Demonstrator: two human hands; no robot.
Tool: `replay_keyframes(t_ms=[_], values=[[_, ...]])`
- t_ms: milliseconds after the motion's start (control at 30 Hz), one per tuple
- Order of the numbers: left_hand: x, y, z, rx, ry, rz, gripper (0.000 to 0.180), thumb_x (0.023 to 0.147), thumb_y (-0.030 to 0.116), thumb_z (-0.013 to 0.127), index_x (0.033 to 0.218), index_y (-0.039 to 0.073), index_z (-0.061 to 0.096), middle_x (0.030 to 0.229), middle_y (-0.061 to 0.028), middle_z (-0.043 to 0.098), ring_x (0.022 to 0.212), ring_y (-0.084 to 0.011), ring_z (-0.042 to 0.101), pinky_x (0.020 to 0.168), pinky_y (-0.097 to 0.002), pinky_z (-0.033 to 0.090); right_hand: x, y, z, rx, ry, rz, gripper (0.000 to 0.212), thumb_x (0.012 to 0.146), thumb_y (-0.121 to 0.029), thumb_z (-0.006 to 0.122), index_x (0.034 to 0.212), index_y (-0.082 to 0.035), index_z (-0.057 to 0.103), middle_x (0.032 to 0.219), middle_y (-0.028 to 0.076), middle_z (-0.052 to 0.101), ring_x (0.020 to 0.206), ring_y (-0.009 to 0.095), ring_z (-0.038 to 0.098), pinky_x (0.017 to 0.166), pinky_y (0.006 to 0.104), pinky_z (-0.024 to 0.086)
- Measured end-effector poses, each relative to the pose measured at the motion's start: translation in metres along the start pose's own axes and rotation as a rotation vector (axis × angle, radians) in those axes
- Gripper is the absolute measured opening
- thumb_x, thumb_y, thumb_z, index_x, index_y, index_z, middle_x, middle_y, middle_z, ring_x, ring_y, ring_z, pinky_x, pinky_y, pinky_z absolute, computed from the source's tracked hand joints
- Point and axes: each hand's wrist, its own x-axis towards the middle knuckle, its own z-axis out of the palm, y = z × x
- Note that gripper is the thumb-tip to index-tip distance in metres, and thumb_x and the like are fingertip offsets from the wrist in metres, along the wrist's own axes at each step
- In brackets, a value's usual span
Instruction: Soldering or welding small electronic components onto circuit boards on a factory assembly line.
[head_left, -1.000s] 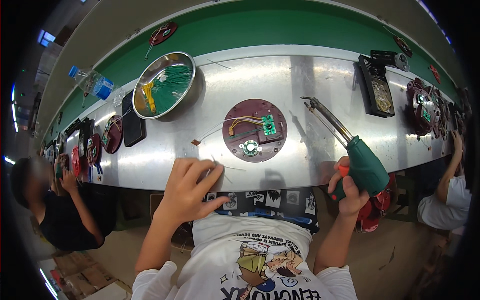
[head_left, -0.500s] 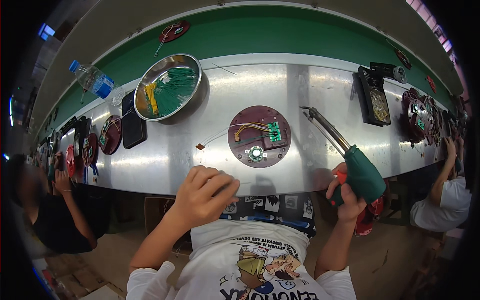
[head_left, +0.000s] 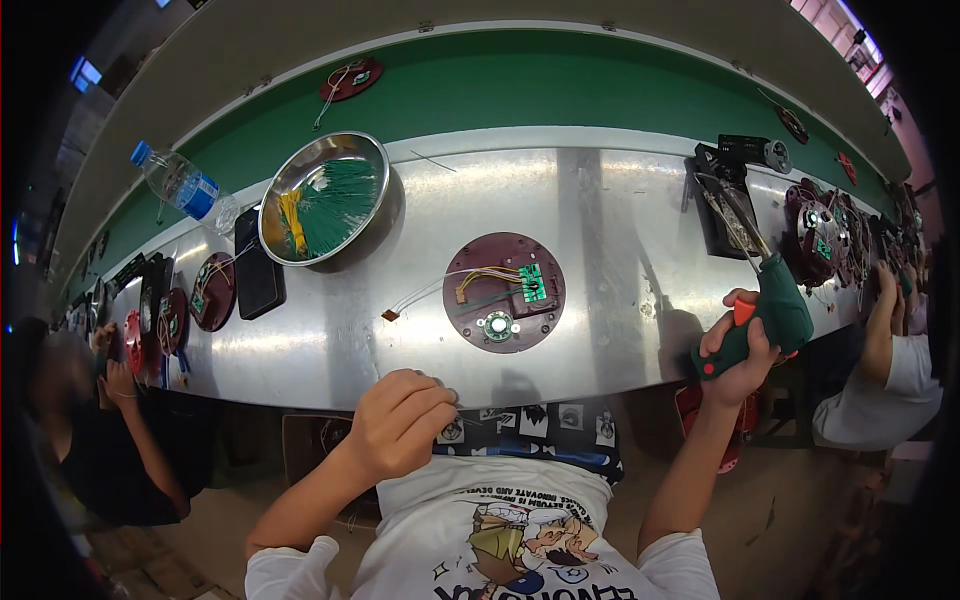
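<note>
My right hand (head_left: 745, 372) grips a green trigger-style soldering gun (head_left: 783, 308) with red buttons. Its long metal tip reaches over a black holder tray (head_left: 722, 228) at the right; whether they touch, I cannot tell. My left hand (head_left: 402, 425) is closed, fingers curled, beside the table's front edge; whatever is inside its grip is hidden. Between the hands, farther in, lies a round maroon disc (head_left: 470, 325) bearing a green circuit board (head_left: 534, 284) and a small round green-and-white part (head_left: 497, 325). Thin wires run left from the disc to a small brown connector (head_left: 389, 315).
A steel bowl (head_left: 376, 228) of green and yellow wires stands at the back left, next to a black flat case (head_left: 262, 280) and a plastic bottle (head_left: 190, 190). More maroon discs (head_left: 815, 235) are stacked right. Co-workers sit at both sides.
My right hand has carried the soldering gun to the right, bringing its tip from beside the disc to the black tray. My left hand stays closed near the table edge. The view has shifted slightly.
</note>
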Motion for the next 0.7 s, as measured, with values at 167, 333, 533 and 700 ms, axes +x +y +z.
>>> replay_keyframes(t_ms=[167,333,533,700], values=[[0.031,-0.016,-0.006,-0.053,0.052,-0.134,0.028,0.068,-0.009,0.059,0.095,-0.003,0.061,0.079,-0.0129,0.061,0.061,-0.0304,0.057,0.054,-0.0408,0.046,-0.002,0.001,0.001,-0.02,0.011,0.008,0.035,0.097,-0.023,0.049,0.112,0.008,0.052,0.101,0.019,0.056,0.049,0.012,0.05,0.038,0.0263,0.042],[0.1,-0.037,0.003,0.052,-0.108,-0.433,0.03,0.079,0.015,0.069,0.104,0.0,0.062,0.089,-0.0166,0.064,0.078,-0.0368,0.062,0.068,-0.0424,0.049,-0.001,0.004,0.0,0.004,0.048,0.021,0.035,0.097,-0.023,0.048,0.113,0.008,0.051,0.1,0.018,0.056,0.05,0.011,0.05,0.039,0.0261,0.042],[0.152,-0.108,0.04,-0.003,-0.266,-0.172,0.055,0.07,0.038,0.077,0.108,0.0,0.066,0.093,-0.0172,0.064,0.09,-0.0357,0.06,0.083,-0.0439,0.047,0.0,0.008,0.004,0.002,0.087,0.01,0.034,0.099,-0.024,0.045,0.113,0.006,0.05,0.096,0.016,0.055,0.05,0.011,0.049,0.04,0.0246,0.041],[0.225,-0.196,0.059,0.274,-0.174,-0.306,0.052,0.078,0.042,0.07,0.101,-0.004,0.065,0.099,-0.0211,0.066,0.094,-0.038,0.062,0.087,-0.0461,0.049,-0.002,0.013,-0.004,0.04,0.18,0.041,0.035,0.096,-0.026,0.051,0.111,0.005,0.051,0.095,0.016,0.055,0.046,0.012,0.049,0.038,0.0267,0.042]])
